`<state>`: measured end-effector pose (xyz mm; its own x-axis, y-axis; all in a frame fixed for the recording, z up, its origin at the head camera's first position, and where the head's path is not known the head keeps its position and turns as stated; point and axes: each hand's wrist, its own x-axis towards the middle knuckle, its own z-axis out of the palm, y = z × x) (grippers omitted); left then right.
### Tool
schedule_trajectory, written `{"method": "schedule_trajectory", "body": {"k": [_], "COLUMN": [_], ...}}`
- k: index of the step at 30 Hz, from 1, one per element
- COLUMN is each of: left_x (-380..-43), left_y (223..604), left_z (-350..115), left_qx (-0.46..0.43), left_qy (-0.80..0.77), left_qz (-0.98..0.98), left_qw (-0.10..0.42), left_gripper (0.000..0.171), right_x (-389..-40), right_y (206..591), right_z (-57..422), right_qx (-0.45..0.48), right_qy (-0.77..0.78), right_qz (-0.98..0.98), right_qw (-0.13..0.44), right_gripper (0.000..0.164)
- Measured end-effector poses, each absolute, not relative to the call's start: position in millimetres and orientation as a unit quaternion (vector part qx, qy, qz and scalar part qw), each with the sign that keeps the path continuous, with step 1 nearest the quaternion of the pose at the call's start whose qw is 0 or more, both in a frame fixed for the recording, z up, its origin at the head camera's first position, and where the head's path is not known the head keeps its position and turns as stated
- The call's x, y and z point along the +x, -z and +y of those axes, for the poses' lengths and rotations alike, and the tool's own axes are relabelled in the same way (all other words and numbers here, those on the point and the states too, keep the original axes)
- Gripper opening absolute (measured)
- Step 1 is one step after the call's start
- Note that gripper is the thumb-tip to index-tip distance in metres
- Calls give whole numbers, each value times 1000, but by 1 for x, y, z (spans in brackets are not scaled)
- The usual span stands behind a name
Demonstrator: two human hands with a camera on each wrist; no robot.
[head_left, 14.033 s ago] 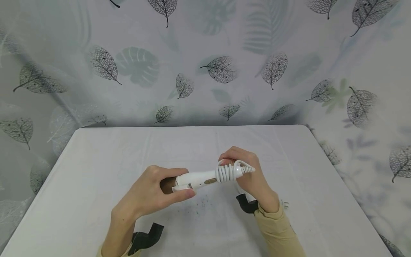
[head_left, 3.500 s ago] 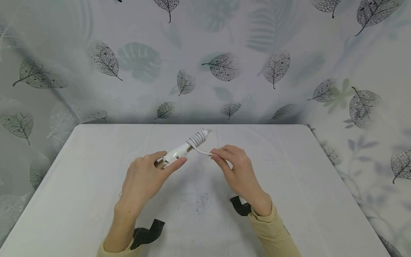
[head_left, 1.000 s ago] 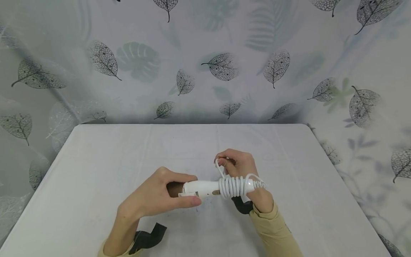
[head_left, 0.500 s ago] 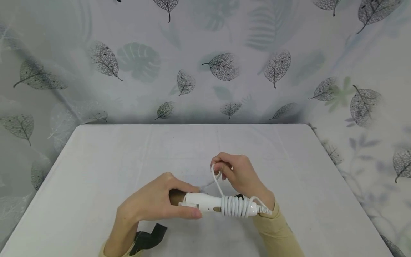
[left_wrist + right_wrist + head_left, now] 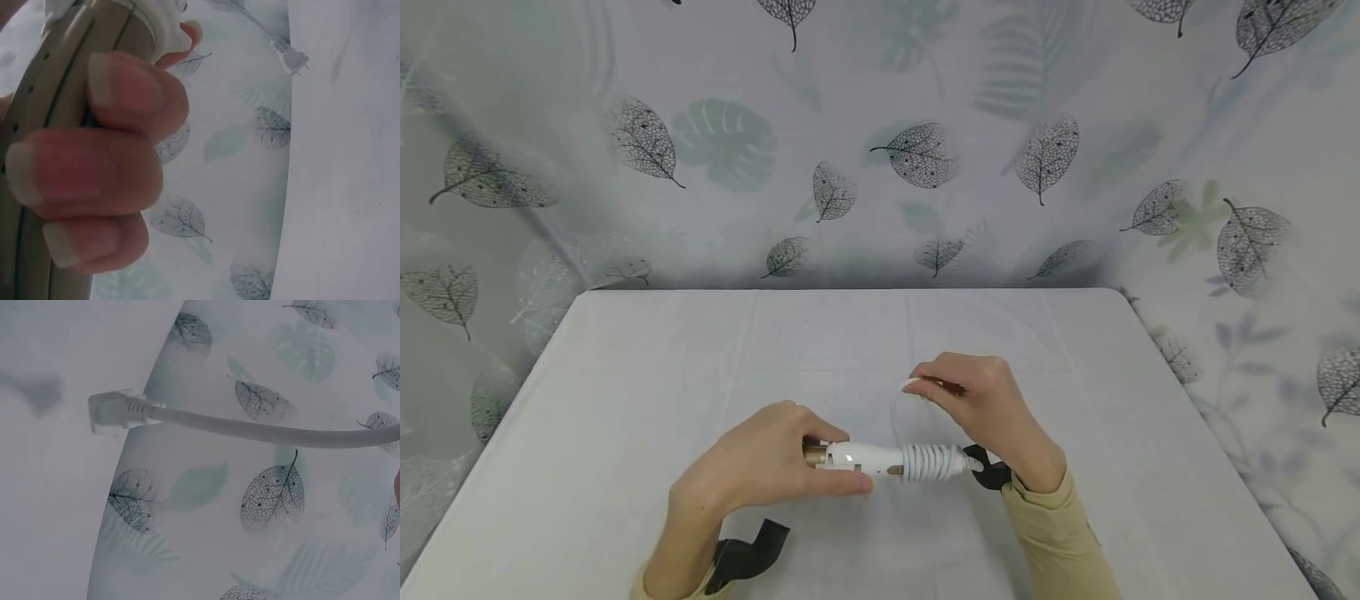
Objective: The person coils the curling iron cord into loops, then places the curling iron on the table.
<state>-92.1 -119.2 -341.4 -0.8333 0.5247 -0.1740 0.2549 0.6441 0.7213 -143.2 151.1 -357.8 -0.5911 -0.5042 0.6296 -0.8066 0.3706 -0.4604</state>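
Note:
My left hand (image 5: pixel 767 462) holds a white curling iron (image 5: pixel 868 458) by its gold-brown barrel, fingers curled around it. In the left wrist view the barrel (image 5: pixel 69 69) shows grooves and small holes, with several fingertips (image 5: pixel 125 87) pressed on it. A white power cord (image 5: pixel 934 463) is wound in several coils round the handle. Above the handle my right hand (image 5: pixel 985 404) pinches the cord between thumb and fingertips, and a loop runs down to the coils. The two-prong plug (image 5: pixel 290 59) hangs at the cord's end; in the right wrist view the plug (image 5: pixel 111 411) dangles too.
Beneath the hands lies a table with a white cover (image 5: pixel 700 358). A leaf-printed curtain (image 5: pixel 880 150) stands behind and at both sides. Black straps (image 5: pixel 748 554) show at both wrists.
Since half a second ago, the right hand has moved up and right with the cord, and the iron has risen slightly. Over the earlier frames, the right hand shifts around the handle, cord in its fingers.

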Motion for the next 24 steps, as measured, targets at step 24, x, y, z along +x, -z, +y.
{"method": "schedule_trajectory", "body": {"k": [24], "left_x": [-100], "left_y": [350], "left_z": [-123], "left_qx": [138], "left_qy": [-285], "left_qz": [939], "left_qw": [130], "left_gripper": [51], "right_x": [-138], "right_y": [360], "right_z": [136], "right_qx": [436], "right_qy": [-354], "right_qz": [-793], "right_qw": [236], "right_gripper": [11]}}
